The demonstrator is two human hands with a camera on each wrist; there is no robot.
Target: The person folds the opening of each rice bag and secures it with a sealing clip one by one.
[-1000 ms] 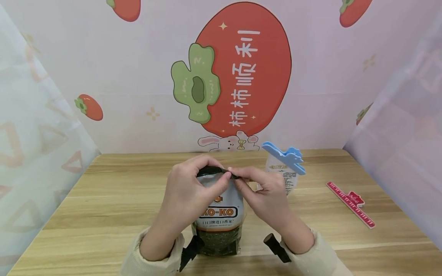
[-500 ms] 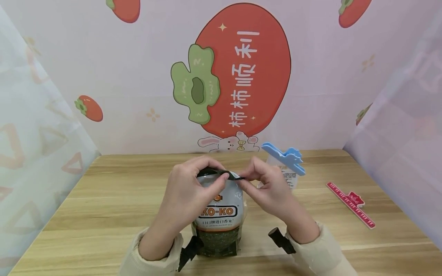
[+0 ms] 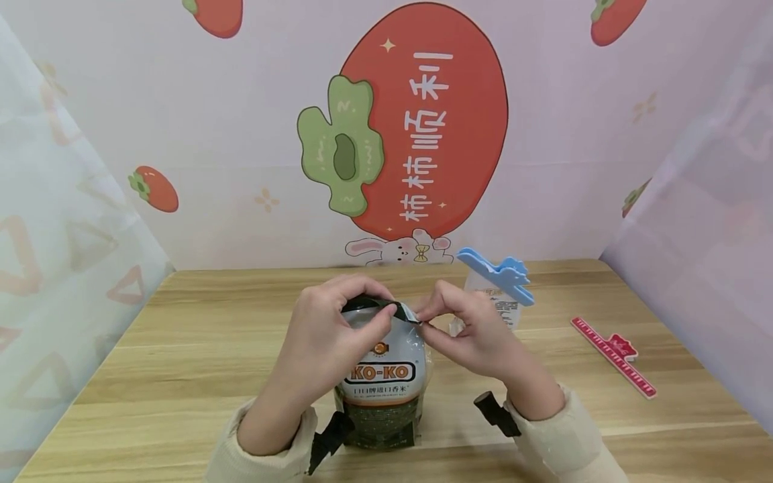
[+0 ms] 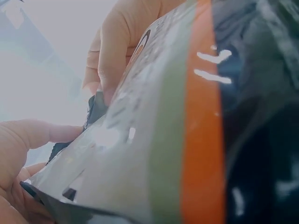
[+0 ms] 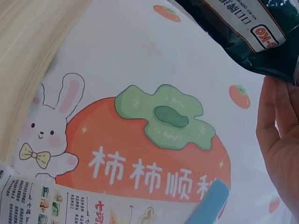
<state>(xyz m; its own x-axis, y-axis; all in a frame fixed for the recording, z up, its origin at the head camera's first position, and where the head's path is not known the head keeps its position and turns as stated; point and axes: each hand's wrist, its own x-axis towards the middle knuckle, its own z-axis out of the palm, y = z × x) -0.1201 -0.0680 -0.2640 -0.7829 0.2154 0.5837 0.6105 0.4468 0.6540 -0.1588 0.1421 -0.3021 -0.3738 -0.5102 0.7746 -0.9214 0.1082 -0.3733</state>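
Observation:
A rice bag [image 3: 386,392] marked KO-KO stands upright on the table, its dark top edge folded over. My left hand [image 3: 329,329] wraps over the upper left side and pinches the folded strip [image 3: 362,302] between thumb and fingers. At the top right corner, my right hand [image 3: 474,329] pinches the end of the strip with thumb and forefinger. Between the two hands a short pale and dark stretch of the fold slopes down to the right. In the left wrist view the glossy front of the bag [image 4: 201,121] fills much of the picture, with fingers from both sides at its top edge.
Behind my right hand stands a white printed bag [image 3: 507,314] with a blue clip [image 3: 496,276] across its top. A red clip [image 3: 614,359] lies on the wooden table [image 3: 181,376] at the right. A patterned cloth backdrop [image 3: 241,134] rises behind the table.
My right hand has moved right and slightly down along the fold, away from the left fingertips, to the bag's corner. The left hand keeps its hold in nearly the same place.

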